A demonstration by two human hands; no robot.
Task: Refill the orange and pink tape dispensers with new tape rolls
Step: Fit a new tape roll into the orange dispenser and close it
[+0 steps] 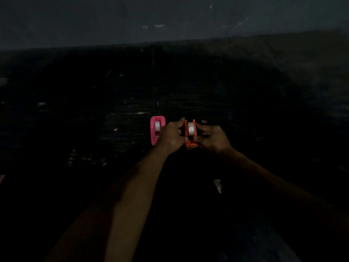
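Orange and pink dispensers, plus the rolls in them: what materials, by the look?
Orange dispenser: likely moulded plastic, given the saturated uniform colour and crisp edges. Pink dispenser: probably the same, with rounded corners and a matte look. Both rolls: pale and glossy, suggesting clear or whitish tape film. The dim light leaves the finish uncertain.

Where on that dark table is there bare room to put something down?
Bare table lies right of the right hand and left of the pink dispenser. It is crowded around the orange dispenser, held between both hands, left hand included.
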